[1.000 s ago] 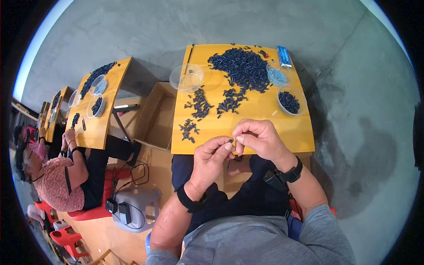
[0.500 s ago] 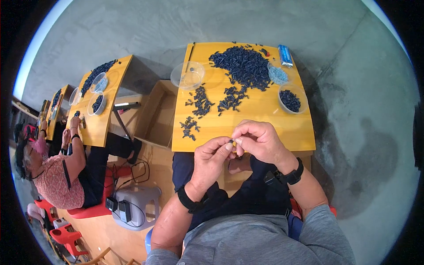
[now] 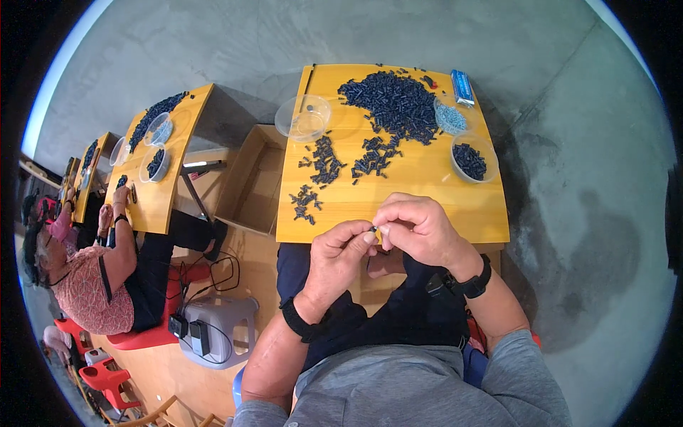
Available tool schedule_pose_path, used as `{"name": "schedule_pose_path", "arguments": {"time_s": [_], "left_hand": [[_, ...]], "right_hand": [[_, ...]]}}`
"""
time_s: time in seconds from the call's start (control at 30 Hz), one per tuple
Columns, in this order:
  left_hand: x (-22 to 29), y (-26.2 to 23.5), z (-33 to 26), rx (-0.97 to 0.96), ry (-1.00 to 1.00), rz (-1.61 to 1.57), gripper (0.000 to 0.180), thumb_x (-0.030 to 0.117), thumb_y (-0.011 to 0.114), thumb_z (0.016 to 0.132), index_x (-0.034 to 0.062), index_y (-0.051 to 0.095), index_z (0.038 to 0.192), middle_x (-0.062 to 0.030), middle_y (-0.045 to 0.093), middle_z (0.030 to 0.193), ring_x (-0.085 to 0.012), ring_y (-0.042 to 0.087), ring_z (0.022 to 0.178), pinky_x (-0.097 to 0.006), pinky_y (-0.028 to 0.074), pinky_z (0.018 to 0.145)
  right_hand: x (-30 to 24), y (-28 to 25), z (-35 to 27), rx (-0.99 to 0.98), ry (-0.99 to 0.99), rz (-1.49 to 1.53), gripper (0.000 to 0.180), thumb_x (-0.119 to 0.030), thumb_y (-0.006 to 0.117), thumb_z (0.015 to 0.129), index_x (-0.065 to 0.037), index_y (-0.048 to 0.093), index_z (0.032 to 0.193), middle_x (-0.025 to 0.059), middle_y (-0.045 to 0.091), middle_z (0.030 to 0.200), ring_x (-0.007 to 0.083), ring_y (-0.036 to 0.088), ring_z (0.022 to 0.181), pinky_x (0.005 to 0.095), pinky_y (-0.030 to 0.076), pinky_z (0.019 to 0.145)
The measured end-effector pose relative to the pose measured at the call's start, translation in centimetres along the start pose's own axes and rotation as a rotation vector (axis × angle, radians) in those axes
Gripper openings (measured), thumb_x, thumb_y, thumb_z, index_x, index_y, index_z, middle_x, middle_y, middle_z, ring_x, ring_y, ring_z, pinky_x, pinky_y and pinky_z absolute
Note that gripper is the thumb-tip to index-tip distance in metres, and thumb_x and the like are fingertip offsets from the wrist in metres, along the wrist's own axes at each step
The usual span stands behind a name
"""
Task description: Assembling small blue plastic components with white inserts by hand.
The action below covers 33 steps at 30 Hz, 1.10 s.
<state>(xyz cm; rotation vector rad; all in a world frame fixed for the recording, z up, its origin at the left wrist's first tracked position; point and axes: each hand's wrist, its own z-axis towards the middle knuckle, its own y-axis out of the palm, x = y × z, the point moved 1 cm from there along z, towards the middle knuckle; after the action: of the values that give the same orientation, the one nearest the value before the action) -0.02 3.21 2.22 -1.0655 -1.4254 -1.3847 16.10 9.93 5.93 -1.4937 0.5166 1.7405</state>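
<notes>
Just off the table's near edge, my left hand pinches a small black part between thumb and forefinger. My right hand is closed in a pinch right against that part; whatever its fingertips grip is too small to make out. Beyond my hands, small dark cylindrical pieces lie scattered in loose groups on the yellow table. A large heap of the same pieces covers the far middle.
A clear round tub with hardly anything in it stands at the far left. Tubs of light blue bits and dark pieces stand right, near a blue box. Left are a cardboard box and a co-worker at another table.
Both hands keep their pinch at the small black part, with hardly any movement. The view has shifted very slightly. To the left, the co-worker's hand has moved a little over their table.
</notes>
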Motion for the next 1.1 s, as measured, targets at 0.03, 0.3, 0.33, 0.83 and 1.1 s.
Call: {"name": "schedule_pose_path", "arguments": {"time_s": [0.03,0.3,0.33,0.83,1.1], "left_hand": [[0.0,0.0,0.0,-0.005,0.001,0.008,0.011,0.002,0.060,0.090,-0.0029,0.064,0.098,-0.0037,0.065,0.083,-0.0081,0.059,0.072,-0.021,0.050,0.066],[0.0,-0.2,0.1,-0.036,-0.035,0.114,0.013,0.003,0.060,0.090,-0.0038,0.064,0.100,-0.0041,0.066,0.082,-0.0078,0.060,0.069,-0.021,0.050,0.064],[-0.1,-0.4,0.1,-0.048,-0.035,0.132,0.013,0.003,0.060,0.090,-0.0037,0.065,0.100,-0.0041,0.066,0.082,-0.0078,0.060,0.069,-0.021,0.050,0.064],[-0.1,-0.9,0.5,-0.034,-0.096,-0.020,0.014,0.003,0.059,0.090,-0.0044,0.064,0.101,-0.0069,0.067,0.082,-0.0102,0.061,0.068,-0.023,0.052,0.063],[0.1,-0.9,0.5,-0.041,-0.171,-0.059,0.011,0.003,0.059,0.090,-0.0026,0.065,0.098,-0.0034,0.066,0.081,-0.0071,0.060,0.068,-0.021,0.051,0.063]], "right_hand": [[-0.1,0.0,0.0,-0.001,-0.011,-0.021,0.013,0.006,0.050,0.084,0.005,0.061,0.091,0.0076,0.058,0.083,0.0105,0.061,0.063,0.0216,0.049,0.055],[-0.6,-0.3,0.5,-0.057,-0.123,-0.286,0.011,0.003,0.056,0.078,0.001,0.063,0.086,0.0122,0.057,0.074,0.0263,0.059,0.064,0.0341,0.047,0.059],[-0.9,-0.3,0.7,-0.086,-0.138,-0.349,0.010,0.001,0.057,0.077,0.000,0.063,0.085,0.0133,0.056,0.072,0.0292,0.057,0.065,0.0363,0.046,0.060],[-0.1,0.6,0.4,0.038,0.113,-0.001,0.008,0.006,0.057,0.080,0.002,0.059,0.087,0.0088,0.058,0.078,0.0126,0.058,0.063,0.0260,0.047,0.056],[0.4,0.8,0.0,0.056,-0.010,-0.150,0.008,0.005,0.058,0.080,0.001,0.061,0.086,0.0098,0.058,0.078,0.0169,0.060,0.065,0.0277,0.047,0.057]]}}
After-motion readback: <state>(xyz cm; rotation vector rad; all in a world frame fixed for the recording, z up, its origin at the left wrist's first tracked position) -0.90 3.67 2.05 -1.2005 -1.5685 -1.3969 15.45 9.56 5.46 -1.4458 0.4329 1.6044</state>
